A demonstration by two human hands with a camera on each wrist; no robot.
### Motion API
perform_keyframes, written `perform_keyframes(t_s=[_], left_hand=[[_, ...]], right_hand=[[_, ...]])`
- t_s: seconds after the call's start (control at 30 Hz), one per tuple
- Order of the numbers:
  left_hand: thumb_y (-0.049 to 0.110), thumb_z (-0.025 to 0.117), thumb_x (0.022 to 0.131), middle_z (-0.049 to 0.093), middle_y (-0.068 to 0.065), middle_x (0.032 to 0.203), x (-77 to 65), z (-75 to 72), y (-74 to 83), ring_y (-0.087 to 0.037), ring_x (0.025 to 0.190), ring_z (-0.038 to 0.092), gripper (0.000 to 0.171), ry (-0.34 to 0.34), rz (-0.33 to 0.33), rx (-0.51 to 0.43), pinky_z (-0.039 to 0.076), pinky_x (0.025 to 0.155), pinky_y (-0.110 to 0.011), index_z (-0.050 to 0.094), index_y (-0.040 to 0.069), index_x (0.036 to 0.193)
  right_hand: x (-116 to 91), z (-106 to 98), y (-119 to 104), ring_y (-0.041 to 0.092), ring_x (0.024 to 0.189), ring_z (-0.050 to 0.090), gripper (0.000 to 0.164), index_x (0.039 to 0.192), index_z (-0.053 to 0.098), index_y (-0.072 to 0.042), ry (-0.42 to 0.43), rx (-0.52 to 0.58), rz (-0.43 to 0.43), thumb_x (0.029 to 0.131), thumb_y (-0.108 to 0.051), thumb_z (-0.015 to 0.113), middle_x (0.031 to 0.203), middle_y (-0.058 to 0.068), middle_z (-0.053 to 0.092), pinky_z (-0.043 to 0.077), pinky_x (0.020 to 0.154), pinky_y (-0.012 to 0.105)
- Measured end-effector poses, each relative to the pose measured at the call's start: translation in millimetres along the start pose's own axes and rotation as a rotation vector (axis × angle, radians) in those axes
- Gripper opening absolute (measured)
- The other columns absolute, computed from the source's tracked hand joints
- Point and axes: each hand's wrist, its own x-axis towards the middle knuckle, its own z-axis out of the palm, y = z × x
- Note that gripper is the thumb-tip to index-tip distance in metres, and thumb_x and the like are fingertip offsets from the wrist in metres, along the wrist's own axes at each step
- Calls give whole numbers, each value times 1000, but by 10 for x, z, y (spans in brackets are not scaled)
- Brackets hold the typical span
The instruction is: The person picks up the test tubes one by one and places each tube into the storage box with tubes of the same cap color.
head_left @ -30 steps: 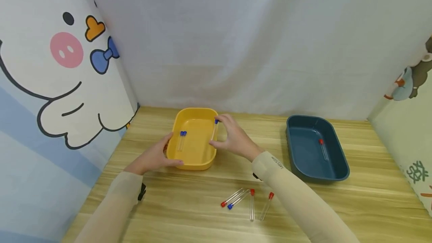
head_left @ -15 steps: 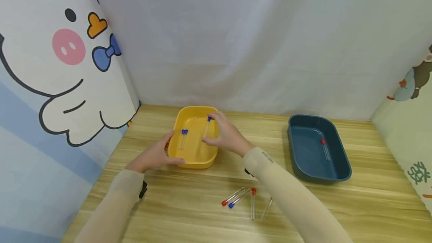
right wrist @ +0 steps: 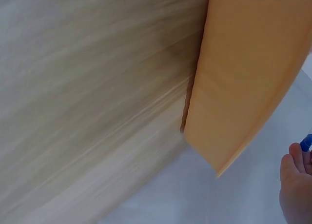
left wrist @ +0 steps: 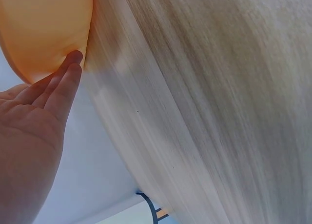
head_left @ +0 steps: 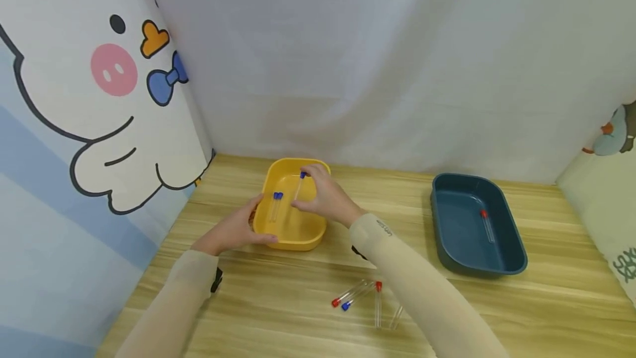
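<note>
Holds a tube (head_left: 298, 188) by the blue cap in the right hand (head_left: 328, 198), with fingers up at the cap and thumb down by the other end. Has that tube a bit tilted, over the inside of the yellow box (head_left: 298, 232); cannot tell about any touch with the bottom. Rests the left hand (head_left: 234, 231) on the near left corner of the box, thumb and fingers spread wide, touching the rim and the outside wall. Has two blue-cap tubes (head_left: 275, 196) just left of the right hand's pinch, lying side by side in the box, caps pointing away from the body. Has a dark blue bin (head_left: 459, 236) well to the right of both hands, with a red-cap tube (head_left: 488, 228) lying inside. Has more on the table (head_left: 278, 297), nearer to the body than the pinch and a bit to the right: a slanted red tube (head_left: 346, 294), a slanted blue tube (head_left: 356, 296) just beside it, a straight red tube (head_left: 379, 305), and a half-hidden tube (head_left: 396, 317) by the right sleeve (head_left: 422, 286). Has a white cloth (head_left: 308, 59) behind both hands.
</note>
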Motion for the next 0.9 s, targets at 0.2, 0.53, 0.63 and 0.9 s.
perform_keyframes(t_s=[0.2, 0.53, 0.63, 0.9], left_hand=[[58, 84, 79, 41, -21, 161, 17, -2, -5, -35, 141, 51, 125, 4, -2, 2, 42, 118, -56, 9, 9, 167], [57, 85, 79, 41, -21, 162, 11, 24, -30, -35, 138, 54, 124, 10, 11, 14, 44, 116, -56, 10, 10, 167], [57, 86, 78, 39, -19, 164, 6, 45, -31, -34, 138, 53, 125, 3, -1, -6, 44, 117, -56, 10, 13, 167], [56, 86, 78, 39, -19, 164, 14, 44, -23, -32, 137, 54, 125, 7, 5, -14, 45, 116, -54, 9, 12, 167]], right_hand=[[67, 69, -14, 36, 141, 49, 86, 153, 40, -1, 18, 12, 9, 87, -34, 84, 155, 17, 44, 43, 119, 49], [147, 224, -1, 30, 140, 50, 88, 157, 37, -4, -24, 21, 77, 88, -36, 82, 157, 14, 42, 45, 119, 46], [145, 247, 15, 30, 139, 51, 89, 157, 38, -3, -35, 6, 87, 88, -36, 83, 157, 14, 43, 45, 119, 45], [188, 315, 53, 31, 140, 50, 89, 155, 39, 0, -33, -19, 59, 87, -36, 83, 154, 16, 46, 44, 120, 43]])
